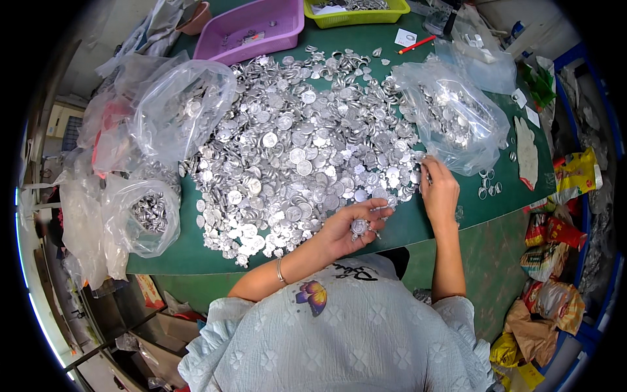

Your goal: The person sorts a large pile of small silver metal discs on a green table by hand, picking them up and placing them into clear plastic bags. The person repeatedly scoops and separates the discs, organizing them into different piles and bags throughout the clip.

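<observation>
A broad heap of small silver metal charms (294, 157), many round like medallions, covers the middle of the green table (186, 235). At the heap's near right edge, my left hand (349, 228) is palm up with curled fingers, cradling a few silver charms (359, 227). My right hand (439, 189) reaches to the heap's right side with fingertips pressed together. Whatever lies between those fingertips is too small to make out. Beyond it sits a clear plastic bag (480, 147) with more silver pieces inside.
At the back are a purple basket (248, 26) and a yellow-green basket (356, 18). Clear bags (117, 222) crowd the left side. Several metal rings (488, 185), a white glove (525, 153) and a red pencil (418, 44) lie on the right. Packages (555, 300) are piled beyond the table.
</observation>
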The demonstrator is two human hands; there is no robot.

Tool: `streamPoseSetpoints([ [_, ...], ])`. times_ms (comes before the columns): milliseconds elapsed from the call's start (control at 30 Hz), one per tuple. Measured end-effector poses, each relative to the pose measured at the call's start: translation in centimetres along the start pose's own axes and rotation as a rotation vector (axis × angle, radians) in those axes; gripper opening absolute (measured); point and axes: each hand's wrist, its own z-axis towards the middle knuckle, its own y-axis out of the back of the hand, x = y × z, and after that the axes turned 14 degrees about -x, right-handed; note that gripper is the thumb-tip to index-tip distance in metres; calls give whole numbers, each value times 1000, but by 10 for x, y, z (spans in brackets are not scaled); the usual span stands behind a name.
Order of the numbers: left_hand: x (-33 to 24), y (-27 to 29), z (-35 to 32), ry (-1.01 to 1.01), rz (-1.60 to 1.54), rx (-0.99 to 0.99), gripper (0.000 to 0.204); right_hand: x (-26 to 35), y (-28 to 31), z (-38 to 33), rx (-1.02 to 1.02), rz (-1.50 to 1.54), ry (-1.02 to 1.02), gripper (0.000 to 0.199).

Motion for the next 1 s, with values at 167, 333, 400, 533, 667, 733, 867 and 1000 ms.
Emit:
streamPoseSetpoints([
  [167,2,2,3,21,-44,36,48,-4,-1,-5,-168,142,-34,10],
  [333,0,-6,-3,-63,45,40,52,8,17,-8,146,1270,-1055,13],
  [400,1,-6,-2,-58,50,59,49,15,15,-10,236,1743,-1268,20],
  [533,2,-15,-3,-13,97,-118,38,30,13,-12,340,1968,-1377,18],
  [667,11,0,11,-63,-2,-42,28,44,6,-20,374,1836,-1058,11],
  [733,14,-9,8,-163,8,-63,25,60,13,-18,255,1336,-723,9],
  [867,10,-11,7,-192,-56,52,25,86,12,-10,89,876,-196,15],
  [1000,4,-12,13,-258,-98,173,29,96,6,-9,-8,608,102,25],
])
